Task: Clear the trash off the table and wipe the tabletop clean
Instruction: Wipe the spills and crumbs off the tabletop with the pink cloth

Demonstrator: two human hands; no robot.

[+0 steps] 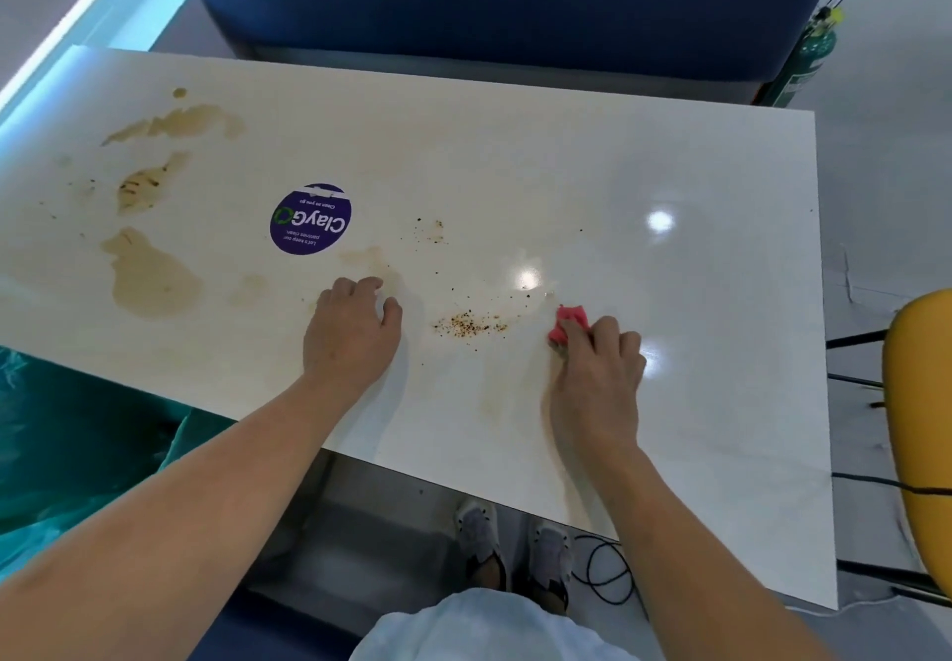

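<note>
Wiping step in hand. Pink cloth is gripped by right hand, right of centre on table. Left hand is rested there, loosely curled, empty. Next, likely: crumbs swept up, then brown stains at left.

Single view, worn on the person's head, standing at the near long edge of the white table. It faces forward and steeply down, so the tabletop fills most of the frame and lies slanted across it. Close range: both forearms enter from the bottom corners. The left hand and the right hand, gripping a pink cloth, sit near frame centre. The wide lens bends the outer edges. The person's shoes show almost straight below. The blue sofa beyond the table fills the top, and a yellow chair is clipped at the right edge.
</note>
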